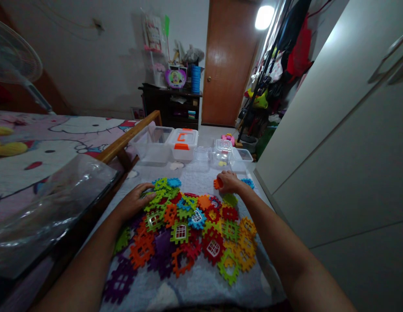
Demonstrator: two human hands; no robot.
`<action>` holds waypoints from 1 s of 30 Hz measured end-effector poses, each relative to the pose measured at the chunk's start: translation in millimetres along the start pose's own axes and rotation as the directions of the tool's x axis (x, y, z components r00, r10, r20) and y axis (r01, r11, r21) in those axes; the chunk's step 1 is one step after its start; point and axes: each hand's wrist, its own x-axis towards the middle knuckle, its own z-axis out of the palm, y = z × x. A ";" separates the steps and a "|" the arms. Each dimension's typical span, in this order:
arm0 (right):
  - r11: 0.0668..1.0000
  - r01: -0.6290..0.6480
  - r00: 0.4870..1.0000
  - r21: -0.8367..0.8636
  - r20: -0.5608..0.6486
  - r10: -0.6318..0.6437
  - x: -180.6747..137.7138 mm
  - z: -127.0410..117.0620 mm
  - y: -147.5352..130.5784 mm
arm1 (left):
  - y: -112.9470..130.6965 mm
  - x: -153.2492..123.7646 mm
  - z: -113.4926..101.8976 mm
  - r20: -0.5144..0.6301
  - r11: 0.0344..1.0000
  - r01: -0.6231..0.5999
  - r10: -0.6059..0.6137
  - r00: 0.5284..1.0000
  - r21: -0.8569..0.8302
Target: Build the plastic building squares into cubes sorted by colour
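A heap of colourful plastic interlocking tiles (191,229) lies on a grey mat (201,286) on the floor in front of me. My left hand (136,200) rests palm down on the heap's left edge, its fingers curled over green tiles (162,190). My right hand (228,182) is at the heap's far right edge, closed around an orange tile (217,183). A blue tile (248,183) lies just right of that hand and a green one (230,199) just below it.
Clear plastic boxes (152,145), one with an orange-handled lid (182,143), and smaller tubs (238,159) stand beyond the mat. A bed with a wooden frame (123,143) runs along the left. White wardrobe doors (334,143) close the right. A brown door (225,65) is at the back.
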 end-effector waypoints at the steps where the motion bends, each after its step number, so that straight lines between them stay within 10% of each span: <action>1: 1.000 0.001 1.000 0.001 0.001 -0.001 0.2 0.1 0.1 | 0.1 0.0 0.1 -0.002 1.000 0.001 -0.001 1.000 -0.003; 24: 1.000 -0.016 1.000 0.012 -0.013 0.016 -5.2 -7.1 -5.4 | -1.7 -0.6 0.6 -0.002 1.000 -0.006 0.006 1.000 0.015; 30: 0.938 0.261 0.964 0.230 -0.002 -0.267 -27.4 -23.2 -41.6 | -3.2 -0.6 0.8 0.019 1.000 0.005 -0.005 1.000 0.003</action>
